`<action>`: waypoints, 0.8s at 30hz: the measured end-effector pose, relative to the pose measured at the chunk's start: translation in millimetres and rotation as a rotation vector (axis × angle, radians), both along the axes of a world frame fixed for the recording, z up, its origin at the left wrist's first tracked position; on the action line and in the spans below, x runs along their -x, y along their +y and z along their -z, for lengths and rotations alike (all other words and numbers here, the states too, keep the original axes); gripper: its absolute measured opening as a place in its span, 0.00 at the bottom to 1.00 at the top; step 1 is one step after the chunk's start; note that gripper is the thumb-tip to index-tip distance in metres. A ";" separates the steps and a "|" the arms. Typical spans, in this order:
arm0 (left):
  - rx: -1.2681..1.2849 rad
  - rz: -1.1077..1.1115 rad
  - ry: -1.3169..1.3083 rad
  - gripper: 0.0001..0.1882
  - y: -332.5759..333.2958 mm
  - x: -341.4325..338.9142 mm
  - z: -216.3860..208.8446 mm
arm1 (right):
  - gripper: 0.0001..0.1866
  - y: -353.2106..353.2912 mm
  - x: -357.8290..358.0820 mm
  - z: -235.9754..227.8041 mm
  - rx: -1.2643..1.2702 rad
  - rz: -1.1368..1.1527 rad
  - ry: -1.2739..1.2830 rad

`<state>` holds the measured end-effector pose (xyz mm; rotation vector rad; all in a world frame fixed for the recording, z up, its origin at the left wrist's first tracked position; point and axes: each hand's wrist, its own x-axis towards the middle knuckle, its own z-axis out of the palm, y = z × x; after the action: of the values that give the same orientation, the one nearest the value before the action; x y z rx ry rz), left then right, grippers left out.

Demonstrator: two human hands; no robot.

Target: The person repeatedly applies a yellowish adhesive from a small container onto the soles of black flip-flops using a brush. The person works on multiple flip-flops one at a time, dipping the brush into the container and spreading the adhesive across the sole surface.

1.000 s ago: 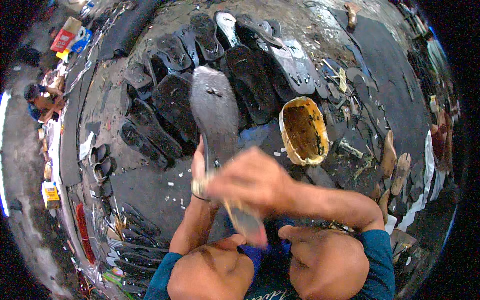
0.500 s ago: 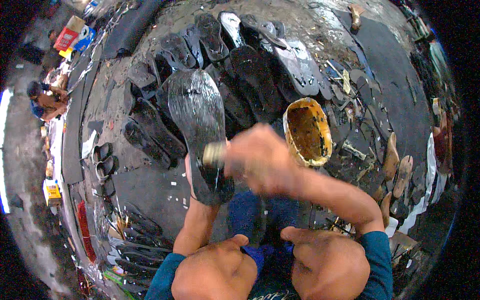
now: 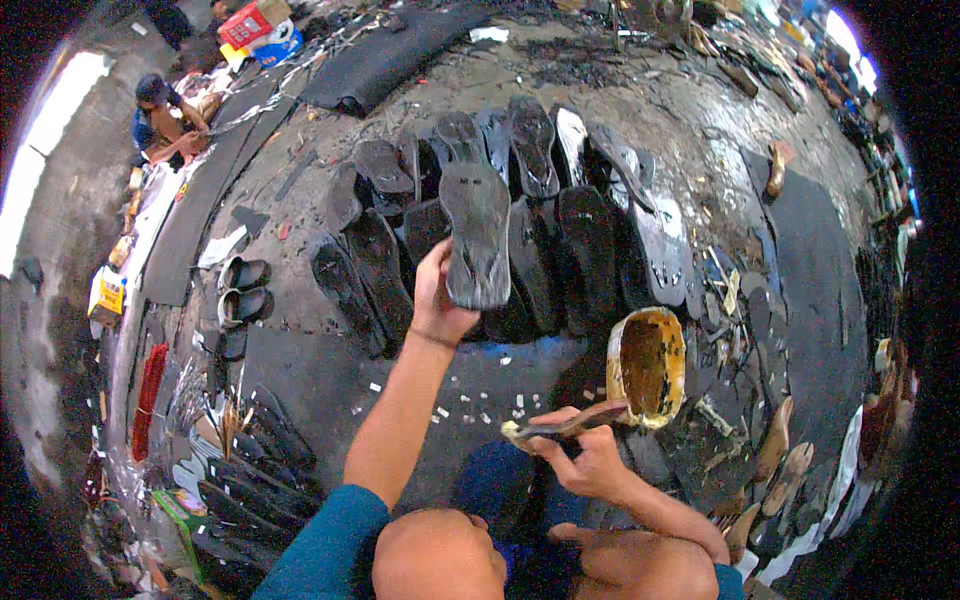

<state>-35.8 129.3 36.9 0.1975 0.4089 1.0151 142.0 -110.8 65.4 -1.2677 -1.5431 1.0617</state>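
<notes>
One raised sole (image 3: 478,225), in the head view, is grasped by the left hand (image 3: 438,305) over laid-out soles (image 3: 588,240); a loosened grip could drop it onto them. The right hand (image 3: 592,465) clasps one brush (image 3: 548,429) near one tub (image 3: 614,372). Laid-out soles exceed ten, overlapping too much for exact counting.
</notes>
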 end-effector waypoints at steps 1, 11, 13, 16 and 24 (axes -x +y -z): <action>-0.003 -0.006 0.026 0.20 24.7 -1.3 -4.8 | 0.11 -3.6 -3.4 -0.7 0.027 0.027 -0.017; 0.034 -0.441 0.488 0.19 -34.5 24.3 68.4 | 0.12 -6.2 -38.6 1.7 0.052 0.374 -0.171; -0.101 -0.408 0.953 0.19 -136.6 85.3 92.3 | 0.12 -3.1 -20.7 -9.1 0.235 0.374 0.005; -0.097 -0.249 1.376 0.14 -244.8 126.6 63.2 | 0.12 -8.7 -17.7 5.6 0.137 0.383 0.043; -0.410 -0.597 2.595 0.21 -345.0 273.7 -69.4 | 0.19 -19.0 -41.7 48.1 0.163 0.379 -0.109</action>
<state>-309.4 -215.7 106.2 1.8881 2.6744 0.7826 183.7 -129.8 17.3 -1.6758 -1.2433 0.8953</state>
